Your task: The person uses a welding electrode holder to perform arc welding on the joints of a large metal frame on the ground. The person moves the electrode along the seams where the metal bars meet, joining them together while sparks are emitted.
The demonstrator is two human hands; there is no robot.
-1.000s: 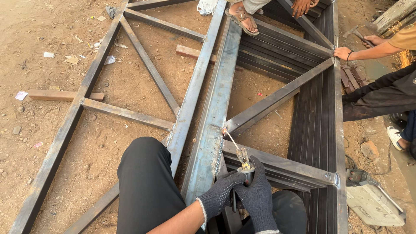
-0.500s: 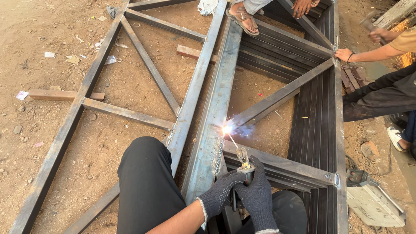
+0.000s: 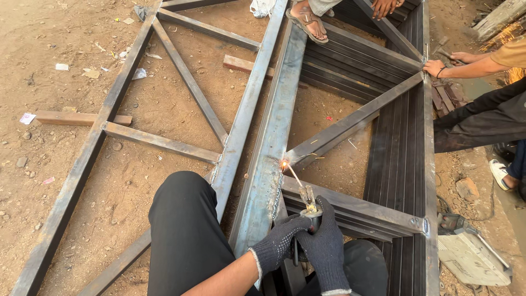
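Steel frame (image 3: 263, 164), 2 gloved hands — left hand (image 3: 276, 246), right hand (image 3: 324, 249) — clenched around electrode holder (image 3: 308, 204), rod tip glowing

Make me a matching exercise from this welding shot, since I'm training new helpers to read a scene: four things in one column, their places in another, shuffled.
Things:
1. welding rod tip
2. sandalled foot
3. wooden block
4. both hands

Places:
A. on the central steel beam, at the far end
B. on the dirt, left of the steel frame
C. glowing at the joint where the diagonal bar meets the central beam
D. gloved, around the electrode holder

Pairs: 1-C, 2-A, 3-B, 4-D
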